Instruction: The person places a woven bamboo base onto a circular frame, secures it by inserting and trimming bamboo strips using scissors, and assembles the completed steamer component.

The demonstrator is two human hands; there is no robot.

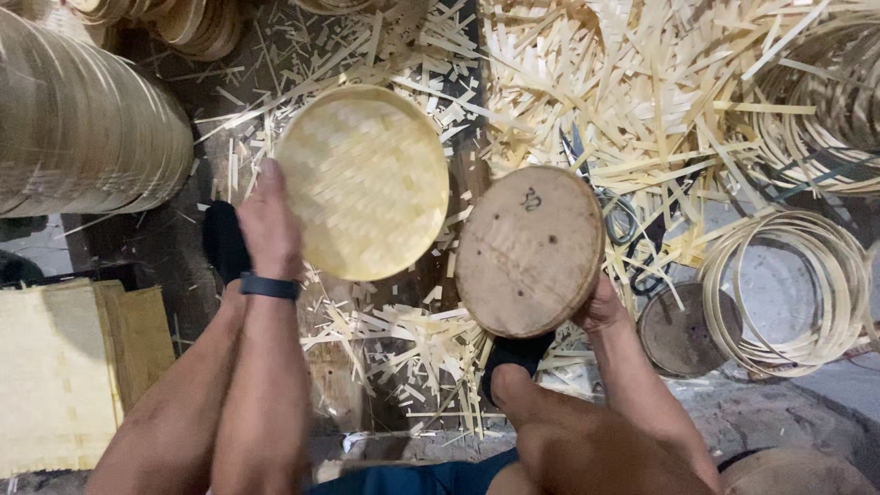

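Seen from above, amid pale bamboo offcuts. Left hand (269,225) clasped around the left rim of a round woven bamboo tray (364,181), fingers curled under the edge, thumb side uppermost; black band (268,287) snug on the wrist. Tray shallow, pale yellow, flat strips plaited in a tight crisscross, rim neatly circular, held level over the strewn floor at upper centre. Right hand (600,307) gripping a round wooden disc (530,249) from underneath, only the heel and thumb showing past the lower right edge, fingers hidden behind the wood. Disc thick, brownish-grey, matte and scuffed, tilted toward the camera, with a small dark handwritten mark near its top edge. Tray and disc just beside each other, edges nearly meeting, touching or not impossible to tell. Below and around, bamboo strips (632,101) heaped in a loose, splintery litter, thickest at upper right. Coiled bamboo hoops (793,289) stacked as thin rings at right, beside a second dark disc (680,335) lying flat. Rounded stack of finished trays (82,119) on edge at upper left, and flat woven mats (64,367) piled square at lower left. Dark scissors (632,247) half buried among the strips behind the disc.
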